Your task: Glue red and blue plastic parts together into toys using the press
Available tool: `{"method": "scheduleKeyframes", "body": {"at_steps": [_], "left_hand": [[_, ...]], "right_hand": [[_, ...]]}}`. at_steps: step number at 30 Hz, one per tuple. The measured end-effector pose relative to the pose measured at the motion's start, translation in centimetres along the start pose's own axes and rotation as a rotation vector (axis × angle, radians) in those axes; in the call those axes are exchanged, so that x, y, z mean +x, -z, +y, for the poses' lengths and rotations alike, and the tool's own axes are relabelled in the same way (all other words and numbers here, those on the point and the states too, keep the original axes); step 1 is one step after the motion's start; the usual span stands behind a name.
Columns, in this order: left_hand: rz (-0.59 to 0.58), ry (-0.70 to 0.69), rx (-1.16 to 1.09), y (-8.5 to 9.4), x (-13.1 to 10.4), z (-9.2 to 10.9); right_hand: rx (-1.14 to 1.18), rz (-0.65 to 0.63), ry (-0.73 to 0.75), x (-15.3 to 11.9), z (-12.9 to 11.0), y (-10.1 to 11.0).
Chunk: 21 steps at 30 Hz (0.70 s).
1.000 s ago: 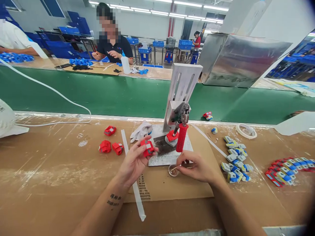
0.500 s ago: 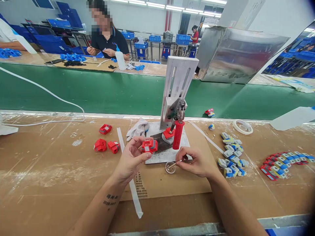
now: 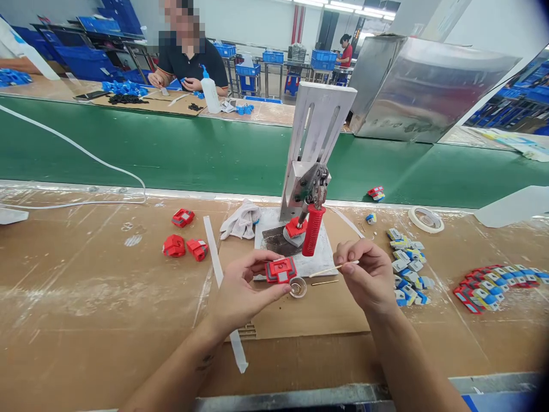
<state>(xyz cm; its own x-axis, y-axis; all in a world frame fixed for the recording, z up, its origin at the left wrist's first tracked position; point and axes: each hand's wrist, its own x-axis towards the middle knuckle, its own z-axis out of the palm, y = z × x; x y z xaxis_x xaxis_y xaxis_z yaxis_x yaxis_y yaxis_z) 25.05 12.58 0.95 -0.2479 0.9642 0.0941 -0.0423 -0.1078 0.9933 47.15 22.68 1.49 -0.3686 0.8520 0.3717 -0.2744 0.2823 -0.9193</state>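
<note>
In my left hand [image 3: 240, 294] is a red toy-car-shaped plastic part [image 3: 281, 270] with grey edging and a pale patch, pinched between thumb and fingers. My right hand [image 3: 372, 280] grips a thin cotton swab [image 3: 322, 271], one end pointing left toward the part but apart from it. Just below the part stands a small clear dish [image 3: 298, 288]. Behind both hands rises a metal toggle-clamp fixture [image 3: 317, 137] with a red handle [image 3: 313, 232]. Another red piece [image 3: 295, 228] sits under its clamp tip. A thin brass-coloured rod [image 3: 325, 282] lies on the cardboard.
Several red parts [image 3: 174, 246] lie to the left, near a white tape strip [image 3: 214, 252] and a crumpled glove [image 3: 242, 220]. On the right are piled blue-and-white parts [image 3: 407, 266], a curved row of parts [image 3: 493, 286] and a tape roll [image 3: 426, 220]. A co-worker sits opposite.
The swab has come out of the dish as my right hand moved right and up. My left hand has carried the red part rightward to the dish and tilted it. The brass-coloured rod now shows.
</note>
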Motion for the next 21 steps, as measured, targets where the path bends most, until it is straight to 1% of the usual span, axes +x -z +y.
{"method": "scheduleKeyframes", "body": {"at_steps": [3, 6, 10, 16, 21], "left_hand": [[-0.047, -0.019, 0.126, -0.7, -0.6, 0.3], [-0.093, -0.092, 0.207, -1.1, -0.9, 0.4], [-0.105, -0.179, 0.275, -1.2, -0.8, 0.6], [-0.085, -0.222, 0.303, -1.1, -0.8, 0.8], [-0.093, -0.237, 0.282, -1.2, -1.0, 0.7]], "right_hand": [[0.042, 0.004, -0.015, -0.5, 0.0, -1.0], [0.076, 0.02, -0.009, -0.8, 0.0, -1.7], [0.048, 0.012, -0.035, -1.1, 0.0, -2.4], [-0.022, 0.015, -0.023, -1.1, -0.1, -2.5], [-0.026, -0.039, 0.011, -1.0, -0.4, -2.8]]}}
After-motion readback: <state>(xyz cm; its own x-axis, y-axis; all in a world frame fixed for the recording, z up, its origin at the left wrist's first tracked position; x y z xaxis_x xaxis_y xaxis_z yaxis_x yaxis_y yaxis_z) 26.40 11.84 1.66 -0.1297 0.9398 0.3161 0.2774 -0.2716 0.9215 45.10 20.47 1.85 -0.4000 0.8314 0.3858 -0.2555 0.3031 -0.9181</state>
